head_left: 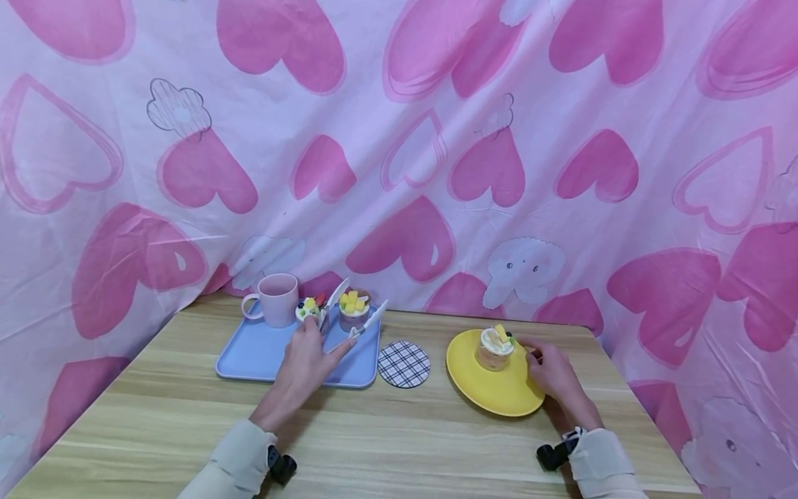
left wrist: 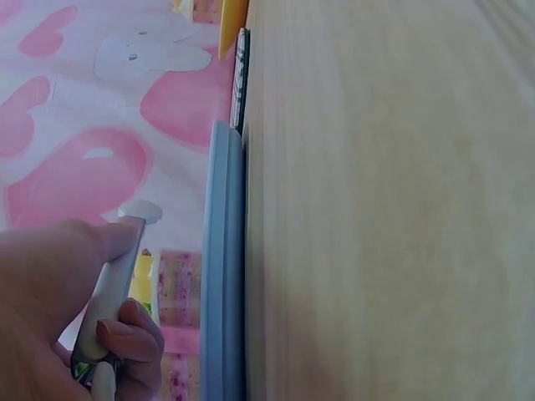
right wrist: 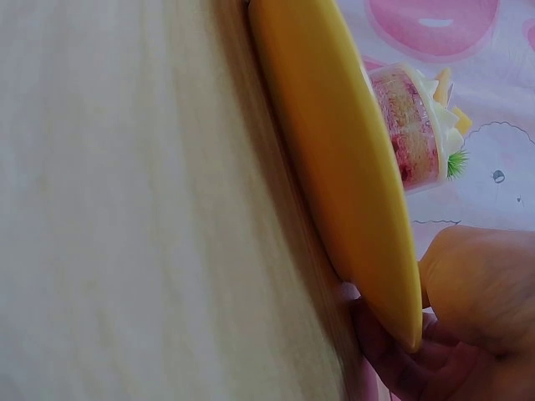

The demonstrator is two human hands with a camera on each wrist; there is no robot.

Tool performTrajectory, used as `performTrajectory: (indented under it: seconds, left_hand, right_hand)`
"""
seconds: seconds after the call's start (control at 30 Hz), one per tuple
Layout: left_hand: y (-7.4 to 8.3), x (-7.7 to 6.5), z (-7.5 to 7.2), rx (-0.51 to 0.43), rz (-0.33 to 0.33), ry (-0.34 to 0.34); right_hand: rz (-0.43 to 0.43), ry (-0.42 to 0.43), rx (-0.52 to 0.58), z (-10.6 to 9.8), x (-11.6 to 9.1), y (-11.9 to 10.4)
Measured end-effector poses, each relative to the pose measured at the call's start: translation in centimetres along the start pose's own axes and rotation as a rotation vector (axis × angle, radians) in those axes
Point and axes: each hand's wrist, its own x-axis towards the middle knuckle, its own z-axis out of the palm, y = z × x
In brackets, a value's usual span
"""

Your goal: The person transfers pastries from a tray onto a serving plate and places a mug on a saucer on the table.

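My left hand (head_left: 298, 371) holds a pair of white tongs (head_left: 374, 315) above the blue tray (head_left: 249, 360). In the left wrist view, thumb and fingers lie against the white arm of the tongs (left wrist: 113, 292). Two dessert cups, one with yellow cubes (head_left: 354, 315) and one with mixed fruit (head_left: 309, 310), stand on the tray near that hand, the latter partly hidden by it. My right hand (head_left: 555, 374) pinches the right rim of a yellow plate (head_left: 492, 395). A cream-topped dessert cup (head_left: 495, 348) stands on this plate. In the right wrist view, fingertips reach under the plate's edge (right wrist: 343, 150).
A pink mug (head_left: 278, 299) stands at the tray's back left. Between tray and plate lies a round checked coaster (head_left: 404, 364). Behind the wooden table (head_left: 399, 443) hangs a pink heart-patterned cloth (head_left: 399, 159).
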Motion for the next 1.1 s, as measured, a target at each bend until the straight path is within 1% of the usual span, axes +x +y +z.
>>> performTrajectory:
  seconds: [0.17, 0.4, 0.47, 0.7, 0.87, 1.1]
  left_hand:
    - [0.0, 0.0, 0.1, 0.035, -0.004, 0.004]
    - [-0.1, 0.0, 0.3, 0.053, -0.016, -0.035]
    - [-0.2, 0.0, 0.3, 0.042, -0.011, -0.041]
    - [-0.8, -0.2, 0.3, -0.055, 0.021, -0.065]
    - [-1.0, -0.2, 0.4, -0.039, 0.004, -0.080]
    - [-1.1, -0.1, 0.3, -0.022, -0.025, -0.126]
  right_hand:
    - [0.002, 0.000, 0.003, 0.0, 0.0, 0.0]
    - [-0.004, 0.002, 0.006, -0.1, 0.0, 0.0]
    - [-0.005, 0.002, 0.007, -0.1, 0.0, 0.0]
    - [-0.009, 0.006, 0.008, -0.1, 0.0, 0.0]
    - [-0.014, 0.005, 0.006, -0.1, 0.0, -0.1]
    - [-0.015, 0.005, -0.001, -0.1, 0.0, 0.0]
